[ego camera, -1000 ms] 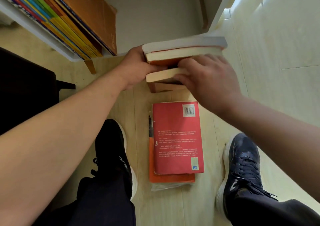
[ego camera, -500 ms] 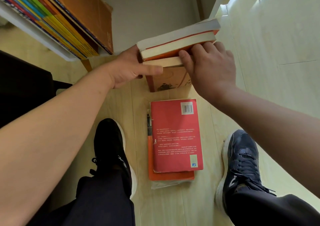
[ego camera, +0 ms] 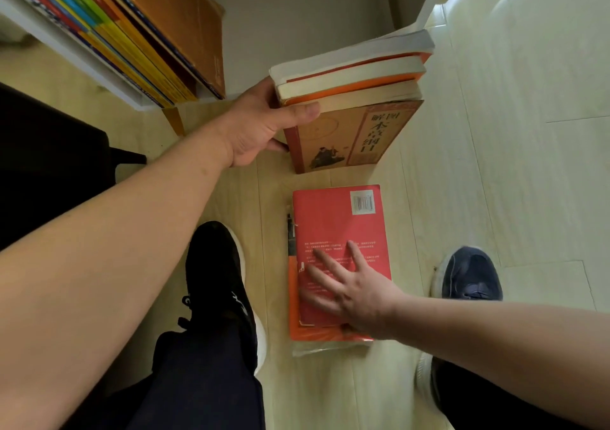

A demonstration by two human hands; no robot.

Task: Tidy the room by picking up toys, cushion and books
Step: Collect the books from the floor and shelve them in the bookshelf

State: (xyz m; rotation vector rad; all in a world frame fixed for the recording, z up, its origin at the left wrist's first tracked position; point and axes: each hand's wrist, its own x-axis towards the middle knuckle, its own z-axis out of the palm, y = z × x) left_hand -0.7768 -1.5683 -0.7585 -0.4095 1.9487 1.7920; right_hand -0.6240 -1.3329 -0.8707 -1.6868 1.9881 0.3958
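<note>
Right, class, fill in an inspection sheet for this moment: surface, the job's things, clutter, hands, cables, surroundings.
Surface: pale wood-look floor, lighter on the right.
Job's things: stack of books held off the floor; red book lying flat on an orange book on the floor.
Clutter: nothing seen.
Hands: left hand grips the stack at its near end; right hand open, fingers spread over the red book, blurred.
Cables: nothing seen.
Surroundings: white shelf with upright books; black shoe and dark blue shoe either side of the floor books.
</note>
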